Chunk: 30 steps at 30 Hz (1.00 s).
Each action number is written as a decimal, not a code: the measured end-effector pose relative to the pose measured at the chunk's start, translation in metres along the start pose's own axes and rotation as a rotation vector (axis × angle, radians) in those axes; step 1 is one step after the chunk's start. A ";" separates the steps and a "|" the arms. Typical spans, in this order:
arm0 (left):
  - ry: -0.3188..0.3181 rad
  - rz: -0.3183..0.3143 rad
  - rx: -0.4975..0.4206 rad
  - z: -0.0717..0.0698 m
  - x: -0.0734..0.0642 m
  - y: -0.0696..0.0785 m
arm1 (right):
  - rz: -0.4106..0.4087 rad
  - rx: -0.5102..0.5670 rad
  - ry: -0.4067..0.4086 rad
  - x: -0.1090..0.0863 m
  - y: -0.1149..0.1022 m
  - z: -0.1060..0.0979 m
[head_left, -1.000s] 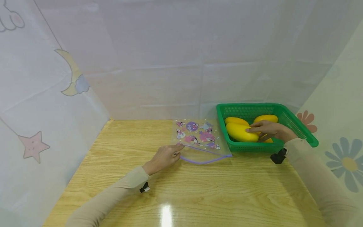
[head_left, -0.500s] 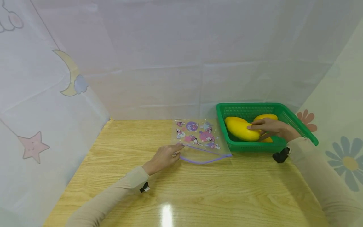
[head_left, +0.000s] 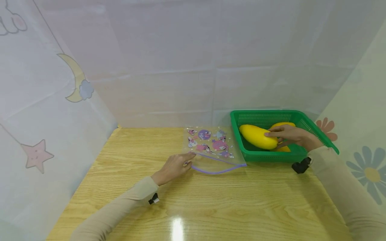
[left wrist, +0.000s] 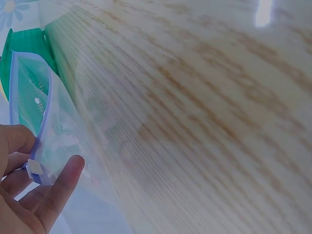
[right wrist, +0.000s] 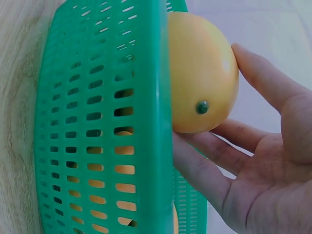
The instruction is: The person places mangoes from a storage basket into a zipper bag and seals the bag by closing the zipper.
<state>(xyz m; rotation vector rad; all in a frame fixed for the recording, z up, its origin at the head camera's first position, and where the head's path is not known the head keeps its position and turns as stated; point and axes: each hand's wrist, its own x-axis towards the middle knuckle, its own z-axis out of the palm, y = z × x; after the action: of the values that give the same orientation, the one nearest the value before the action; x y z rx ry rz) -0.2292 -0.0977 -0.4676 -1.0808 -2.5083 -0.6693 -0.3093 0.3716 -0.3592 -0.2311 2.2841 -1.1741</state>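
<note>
My left hand (head_left: 175, 168) pinches the near left corner of a clear zip bag (head_left: 208, 142) with a purple zip edge and pink rabbit prints. In the left wrist view the bag's mouth gapes, and a white slider (left wrist: 34, 167) sits between the fingers. At the right, my right hand (head_left: 294, 136) grips a large yellow mango (head_left: 256, 136) inside a green basket (head_left: 268, 156). In the right wrist view the thumb lies on one side of the mango (right wrist: 204, 73) and fingers on the other, its green stem nub facing the camera. Part of it rises above the basket's rim.
More yellow mangoes (head_left: 283, 124) lie in the basket, partly hidden by the held one and the hand. The bag lies flat on the wooden table (head_left: 217, 204), against the basket's left side. A printed cloth wall (head_left: 169, 93) closes off the back and sides.
The mango in my right hand has tilted and shifted slightly right and up, now covering the mango behind it at the left. My left hand has stayed on the bag's corner.
</note>
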 end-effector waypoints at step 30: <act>-0.004 -0.017 0.016 -0.003 0.001 0.004 | -0.045 0.051 -0.009 -0.009 -0.008 -0.005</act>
<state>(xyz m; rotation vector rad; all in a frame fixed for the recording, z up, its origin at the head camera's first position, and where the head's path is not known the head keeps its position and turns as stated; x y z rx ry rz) -0.2264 -0.0963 -0.4632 -1.0573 -2.5251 -0.6514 -0.3053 0.3740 -0.3468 -0.2695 2.2488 -1.2501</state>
